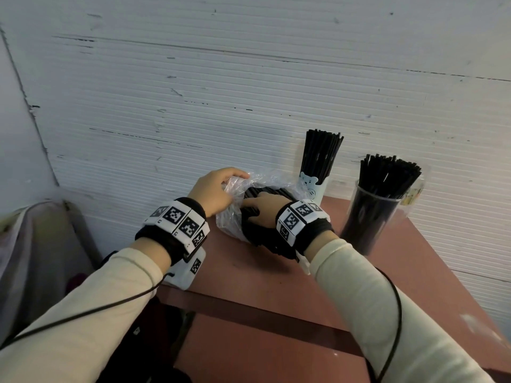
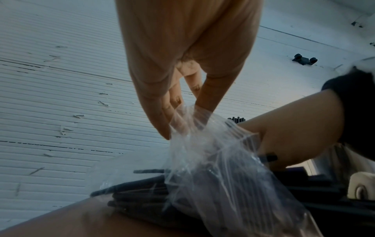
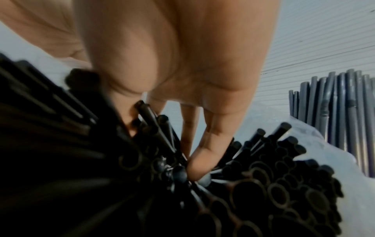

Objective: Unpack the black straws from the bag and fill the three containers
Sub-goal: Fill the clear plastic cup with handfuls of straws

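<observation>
A clear plastic bag (image 1: 272,178) of black straws (image 1: 266,191) lies on the reddish table (image 1: 276,288) by the wall. My left hand (image 1: 235,178) pinches the bag's bunched mouth edge (image 2: 188,118) and holds it up. My right hand (image 1: 257,207) is inside the mouth, its fingers (image 3: 194,162) dug among the straw ends (image 3: 263,184) and its thumb on the other side of a bunch. A pale blue bear cup (image 1: 313,186) and a clear cylinder (image 1: 370,219) stand to the right, both packed with upright straws.
A ribbed white wall (image 1: 249,92) runs right behind the bag and cups. Something with a yellow label (image 1: 414,190) shows behind the clear cylinder, mostly hidden. A grey shape (image 1: 36,244) stands off the table's left edge. Bare tabletop lies in front of the bag.
</observation>
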